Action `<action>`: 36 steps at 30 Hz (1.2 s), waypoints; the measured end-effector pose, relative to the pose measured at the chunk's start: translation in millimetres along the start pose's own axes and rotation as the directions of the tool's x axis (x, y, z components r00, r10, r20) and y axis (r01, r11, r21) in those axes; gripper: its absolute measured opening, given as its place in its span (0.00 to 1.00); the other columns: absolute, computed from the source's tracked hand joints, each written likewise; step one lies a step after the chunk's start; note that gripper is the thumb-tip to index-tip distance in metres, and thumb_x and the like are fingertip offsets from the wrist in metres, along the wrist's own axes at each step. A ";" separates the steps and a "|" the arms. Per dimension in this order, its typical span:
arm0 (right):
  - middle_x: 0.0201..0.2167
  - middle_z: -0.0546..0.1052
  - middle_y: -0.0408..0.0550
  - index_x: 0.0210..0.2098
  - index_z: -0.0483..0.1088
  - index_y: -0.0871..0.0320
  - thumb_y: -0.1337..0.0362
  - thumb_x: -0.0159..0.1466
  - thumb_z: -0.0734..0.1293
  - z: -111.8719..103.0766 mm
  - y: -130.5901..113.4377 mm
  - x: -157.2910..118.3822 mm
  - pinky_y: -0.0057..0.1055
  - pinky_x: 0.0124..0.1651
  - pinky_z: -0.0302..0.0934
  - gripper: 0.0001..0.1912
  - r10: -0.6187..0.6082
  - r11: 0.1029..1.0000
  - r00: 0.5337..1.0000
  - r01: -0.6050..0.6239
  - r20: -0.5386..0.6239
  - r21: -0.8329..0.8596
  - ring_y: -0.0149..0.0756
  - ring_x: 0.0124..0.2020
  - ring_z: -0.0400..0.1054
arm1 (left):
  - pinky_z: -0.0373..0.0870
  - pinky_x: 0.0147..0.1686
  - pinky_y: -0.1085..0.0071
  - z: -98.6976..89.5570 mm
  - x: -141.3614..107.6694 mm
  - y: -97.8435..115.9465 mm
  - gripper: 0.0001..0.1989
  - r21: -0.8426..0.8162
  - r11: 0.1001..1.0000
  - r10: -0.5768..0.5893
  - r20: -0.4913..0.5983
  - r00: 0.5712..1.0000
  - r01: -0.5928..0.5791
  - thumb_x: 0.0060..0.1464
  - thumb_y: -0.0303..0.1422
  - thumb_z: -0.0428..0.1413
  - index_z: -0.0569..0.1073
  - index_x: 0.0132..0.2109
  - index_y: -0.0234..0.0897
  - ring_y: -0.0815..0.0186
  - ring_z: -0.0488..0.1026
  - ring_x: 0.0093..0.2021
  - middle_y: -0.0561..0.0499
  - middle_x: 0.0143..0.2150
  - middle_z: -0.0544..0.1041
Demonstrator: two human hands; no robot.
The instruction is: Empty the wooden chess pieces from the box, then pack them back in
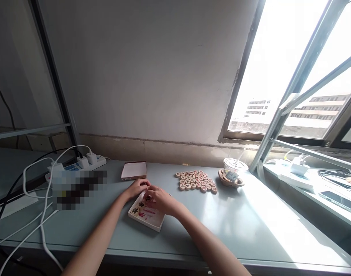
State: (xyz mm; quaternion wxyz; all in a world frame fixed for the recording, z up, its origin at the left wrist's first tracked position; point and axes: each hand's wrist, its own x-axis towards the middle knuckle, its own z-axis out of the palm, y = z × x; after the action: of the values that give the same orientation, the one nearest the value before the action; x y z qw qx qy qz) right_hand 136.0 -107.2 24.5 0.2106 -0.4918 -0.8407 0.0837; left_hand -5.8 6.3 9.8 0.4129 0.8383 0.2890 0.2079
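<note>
A shallow white box (pixel 156 221) lies at an angle on the table, with a few round wooden character pieces (pixel 135 211) along its left side. My left hand (pixel 137 188) rests at the box's far left edge, fingers bent; what it holds, if anything, is hidden. Over the box's far part, my right hand (pixel 159 199) has its fingers curled down at a piece, close to my left fingertips. Right of the box, several round pieces with red or black characters (pixel 197 180) lie in packed rows. A box lid (pixel 134 170) sits behind my left hand.
A clear plastic cup with a straw (pixel 232 170) stands in a brown holder (pixel 231 183) at the back right. White power strips (pixel 96 163) and tangled cables (pixel 43 214) occupy the left. A phone (pixel 340 201) lies on the far-right surface. Metal posts (pixel 290 96) rise at the right.
</note>
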 end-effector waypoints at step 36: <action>0.38 0.74 0.46 0.40 0.72 0.56 0.67 0.60 0.64 -44.2 30.6 -11.7 0.29 0.43 0.61 0.09 0.125 0.982 0.981 -0.101 -0.150 0.162 0.31 0.38 0.68 | 0.62 0.33 0.71 1.6 0.7 0.2 0.10 0.008 0.999 -0.040 -0.030 0.999 0.040 0.42 0.35 0.48 0.70 0.28 0.35 0.62 0.67 0.33 0.49 0.29 0.71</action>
State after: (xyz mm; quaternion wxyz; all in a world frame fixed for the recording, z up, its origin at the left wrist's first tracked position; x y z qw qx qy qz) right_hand 184.5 -104.8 50.3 0.3091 -0.5262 -0.7830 0.1204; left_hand -4.3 5.7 9.1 0.4089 0.8310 0.3127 0.2110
